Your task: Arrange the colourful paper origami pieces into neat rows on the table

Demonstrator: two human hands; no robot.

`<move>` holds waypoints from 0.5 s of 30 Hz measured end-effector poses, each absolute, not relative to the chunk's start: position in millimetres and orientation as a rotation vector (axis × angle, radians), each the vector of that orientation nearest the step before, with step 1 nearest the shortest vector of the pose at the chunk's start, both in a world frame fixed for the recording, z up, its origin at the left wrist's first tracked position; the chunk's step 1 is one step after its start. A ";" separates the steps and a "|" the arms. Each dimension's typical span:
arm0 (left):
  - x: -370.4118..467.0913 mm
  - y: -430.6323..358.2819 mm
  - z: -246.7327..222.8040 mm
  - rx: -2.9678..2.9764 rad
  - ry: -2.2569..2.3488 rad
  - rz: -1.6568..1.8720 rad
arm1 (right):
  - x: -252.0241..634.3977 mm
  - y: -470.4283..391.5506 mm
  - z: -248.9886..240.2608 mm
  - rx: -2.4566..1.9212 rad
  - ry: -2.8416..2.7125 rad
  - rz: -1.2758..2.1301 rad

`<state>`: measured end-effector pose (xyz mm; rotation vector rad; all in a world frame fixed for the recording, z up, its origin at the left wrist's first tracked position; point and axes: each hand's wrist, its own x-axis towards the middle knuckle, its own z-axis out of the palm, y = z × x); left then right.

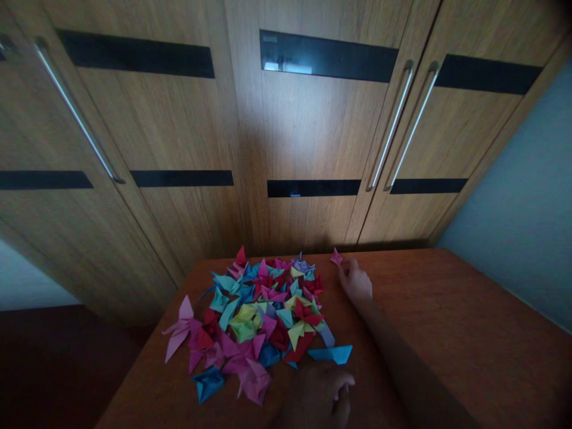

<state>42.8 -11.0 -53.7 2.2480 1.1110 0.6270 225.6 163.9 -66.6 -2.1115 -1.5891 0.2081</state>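
Note:
At the far edge of the table, my right hand (pixel 356 283) pinches a small pink folded-paper origami piece (pixel 336 257) between its fingertips. Low in the view, my left hand (pixel 319 396) hovers or rests near the front of the pile, fingers loosely bent and slightly apart, with nothing visible in them. Just beyond it lies a flat blue folded-paper strip (pixel 331 354). Left of both hands spreads a heap of origami pieces (pixel 245 322) in pink, red, blue, yellow, green and lilac, many with pointed wings.
The reddish-brown wooden table (pixel 429 310) stands against a wooden wardrobe (pixel 308 131) with dark glass strips and long metal handles (pixel 393 125). A pink origami piece (pixel 181 328) lies at the heap's left edge, and a blue one (pixel 208 383) at its front. A pale wall (pixel 522 196) is on the right.

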 end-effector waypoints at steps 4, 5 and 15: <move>43.3 -13.4 -52.5 2.256 1.176 0.671 | 201.2 136.1 -71.0 -1.745 -1.762 0.272; 43.0 -13.9 -50.5 2.262 1.195 0.690 | 194.2 129.6 -71.4 -1.640 -1.808 0.303; 20.8 -8.8 -7.4 2.534 1.272 0.967 | 174.7 85.8 -52.7 -1.215 -1.649 0.725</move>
